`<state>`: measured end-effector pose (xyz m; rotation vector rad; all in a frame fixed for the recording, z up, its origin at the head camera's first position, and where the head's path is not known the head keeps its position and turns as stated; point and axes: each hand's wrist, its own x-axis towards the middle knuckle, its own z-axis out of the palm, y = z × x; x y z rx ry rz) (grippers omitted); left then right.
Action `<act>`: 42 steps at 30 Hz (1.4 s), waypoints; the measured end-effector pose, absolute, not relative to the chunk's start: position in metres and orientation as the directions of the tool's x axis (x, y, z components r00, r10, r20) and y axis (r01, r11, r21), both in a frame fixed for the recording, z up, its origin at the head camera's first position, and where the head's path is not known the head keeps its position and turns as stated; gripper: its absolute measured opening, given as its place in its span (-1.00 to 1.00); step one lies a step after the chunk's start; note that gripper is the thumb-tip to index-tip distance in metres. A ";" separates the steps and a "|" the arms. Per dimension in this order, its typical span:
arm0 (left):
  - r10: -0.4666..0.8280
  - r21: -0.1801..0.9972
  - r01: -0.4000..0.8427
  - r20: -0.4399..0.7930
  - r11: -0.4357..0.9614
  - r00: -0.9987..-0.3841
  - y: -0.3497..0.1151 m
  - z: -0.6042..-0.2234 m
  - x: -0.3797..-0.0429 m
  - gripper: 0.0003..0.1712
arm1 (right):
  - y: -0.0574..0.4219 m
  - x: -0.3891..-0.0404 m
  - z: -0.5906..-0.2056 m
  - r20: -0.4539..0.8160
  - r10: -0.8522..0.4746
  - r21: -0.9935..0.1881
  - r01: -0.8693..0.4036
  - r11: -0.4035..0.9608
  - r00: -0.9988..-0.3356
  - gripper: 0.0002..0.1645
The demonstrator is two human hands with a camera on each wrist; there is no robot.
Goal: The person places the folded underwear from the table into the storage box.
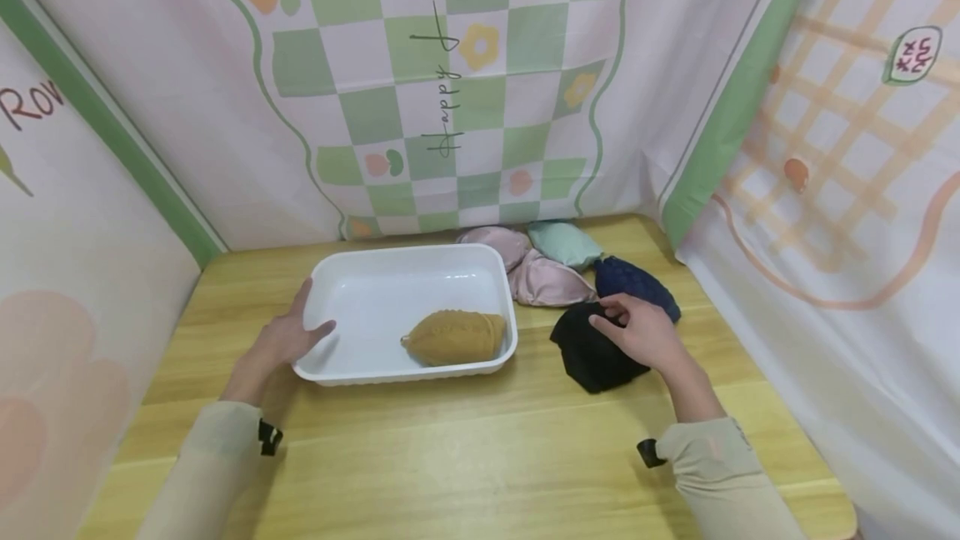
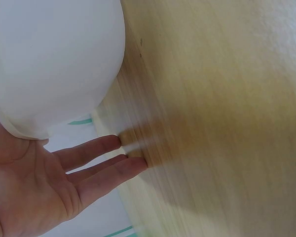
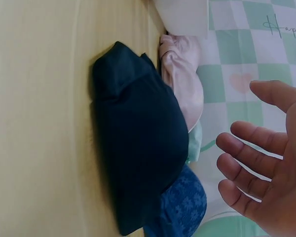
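A white rectangular tray (image 1: 360, 373) stands on the table with a folded mustard-yellow bra (image 1: 457, 337) in its front right corner. At its left end is my left hand (image 1: 288, 336), thumb over the rim. The other fingers (image 2: 103, 180) stretch down outside the wall towards the tabletop. To the right of the tray lies a folded black bra (image 1: 592, 348). My right hand (image 1: 641, 330) hovers over it, fingers loosely bent; the right wrist view shows this hand (image 3: 276, 168) holding nothing, apart from the black cloth (image 3: 138, 133).
Behind the black bra lie a navy lace bra (image 1: 637, 283), a pink satin bra (image 1: 551, 280) and a mint-green one (image 1: 564, 243), close together. Patterned curtains (image 1: 465, 107) hang along the table's back and both sides. The wooden tabletop (image 1: 450, 457) extends in front.
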<state>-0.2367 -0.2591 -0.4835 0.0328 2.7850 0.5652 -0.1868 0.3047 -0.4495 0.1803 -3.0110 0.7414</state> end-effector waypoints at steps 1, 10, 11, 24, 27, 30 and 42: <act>0.081 0.384 -0.035 -0.283 0.923 -0.956 -0.259 -0.484 -0.237 0.20 | 0.306 -0.186 -0.451 0.059 -0.104 -0.457 -0.119 0.882 -0.993 -0.32; 0.081 0.386 -0.038 -0.287 0.922 -0.954 -0.259 -0.482 -0.235 0.20 | 0.311 -0.183 -0.455 0.026 -0.090 -0.397 -0.093 0.913 -0.996 -0.30; 0.080 0.386 -0.039 -0.286 0.922 -0.955 -0.259 -0.482 -0.235 0.20 | 0.311 -0.183 -0.456 0.020 -0.086 -0.385 -0.087 0.919 -0.996 -0.28; 0.084 0.383 -0.033 -0.285 0.923 -0.955 -0.259 -0.481 -0.236 0.20 | 0.311 -0.181 -0.464 -0.098 -0.011 -0.181 0.006 0.983 -0.995 0.11; 0.085 0.383 -0.033 -0.286 0.923 -0.954 -0.258 -0.480 -0.235 0.20 | 0.310 -0.181 -0.466 -0.149 0.009 -0.154 0.033 0.987 -0.989 0.20; 0.086 0.382 -0.031 -0.285 0.924 -0.955 -0.258 -0.480 -0.236 0.20 | 0.308 -0.180 -0.470 -0.190 0.029 -0.141 0.056 0.988 -0.981 0.28; 0.086 0.374 -0.027 -0.283 0.927 -0.955 -0.259 -0.480 -0.236 0.21 | 0.303 -0.181 -0.483 -0.191 0.056 -0.110 0.078 0.991 -0.980 0.28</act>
